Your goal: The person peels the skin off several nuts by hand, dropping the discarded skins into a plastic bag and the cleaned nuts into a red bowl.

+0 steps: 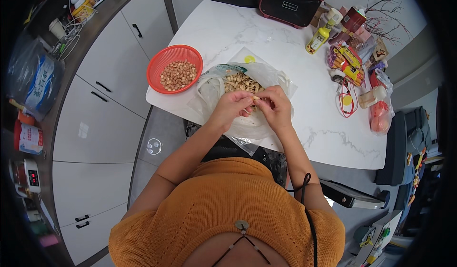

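Above an opened plastic bag (209, 88), both my hands meet with their fingertips pinched together. My left hand (229, 108) and my right hand (276, 107) grip a small pale peanut (255, 97) between them; the fingers partly cover it. Inside the bag lies a heap of brown pods and shells (242, 81), partly hidden behind my hands. To the left of the bag stands a red plastic basket (154, 60) with many reddish shelled peanuts (178, 75) in it.
The white marbled table (340, 145) carries a black appliance (291, 5) at the back. Along its right side stand a yellow bottle (320, 38), snack packs (346, 63), a red cord (348, 102) and a bag of red fruit (380, 117). White cabinets (95, 129) line the left.
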`<state>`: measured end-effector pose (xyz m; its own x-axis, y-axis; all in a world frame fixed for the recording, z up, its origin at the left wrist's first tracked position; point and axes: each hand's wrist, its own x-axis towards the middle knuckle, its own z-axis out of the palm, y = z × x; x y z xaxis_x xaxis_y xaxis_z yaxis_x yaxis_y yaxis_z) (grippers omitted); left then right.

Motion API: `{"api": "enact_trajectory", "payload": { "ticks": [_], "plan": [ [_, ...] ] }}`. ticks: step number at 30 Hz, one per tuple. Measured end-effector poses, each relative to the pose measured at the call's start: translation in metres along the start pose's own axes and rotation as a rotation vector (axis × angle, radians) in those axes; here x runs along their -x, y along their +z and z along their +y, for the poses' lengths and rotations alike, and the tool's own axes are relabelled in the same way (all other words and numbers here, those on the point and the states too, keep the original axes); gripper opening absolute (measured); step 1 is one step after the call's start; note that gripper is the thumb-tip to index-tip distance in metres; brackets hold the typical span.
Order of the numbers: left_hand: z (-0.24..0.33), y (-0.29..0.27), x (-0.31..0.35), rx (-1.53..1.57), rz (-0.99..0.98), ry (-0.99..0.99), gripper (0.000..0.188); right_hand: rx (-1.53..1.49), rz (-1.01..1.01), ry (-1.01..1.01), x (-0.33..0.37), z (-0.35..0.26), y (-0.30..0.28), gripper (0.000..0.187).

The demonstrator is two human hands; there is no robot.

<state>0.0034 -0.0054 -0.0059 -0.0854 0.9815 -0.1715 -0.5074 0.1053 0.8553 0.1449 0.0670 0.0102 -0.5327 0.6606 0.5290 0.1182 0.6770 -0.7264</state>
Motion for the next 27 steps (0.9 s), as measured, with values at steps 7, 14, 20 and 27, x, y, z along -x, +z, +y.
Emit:
{"api": "enact_trajectory", "payload": {
  "ticks": [7,14,20,27],
  "plan": [
    [-0.002,-0.007,-0.003,0.190,-0.159,-0.095,0.018,-0.249,-0.010,0.161,0.001,0.005,0.003,0.012],
    [-0.005,-0.008,-0.006,0.262,-0.192,-0.104,0.017,-0.491,-0.045,0.268,0.002,0.002,0.005,0.009],
    [-0.009,-0.009,-0.009,0.272,-0.165,-0.114,0.016,-0.583,-0.095,0.374,0.004,0.010,0.006,0.011],
    [-0.008,-0.011,-0.010,0.356,-0.178,-0.169,0.015,-0.608,-0.179,0.480,-0.005,-0.002,-0.004,0.011]
  ]
}}
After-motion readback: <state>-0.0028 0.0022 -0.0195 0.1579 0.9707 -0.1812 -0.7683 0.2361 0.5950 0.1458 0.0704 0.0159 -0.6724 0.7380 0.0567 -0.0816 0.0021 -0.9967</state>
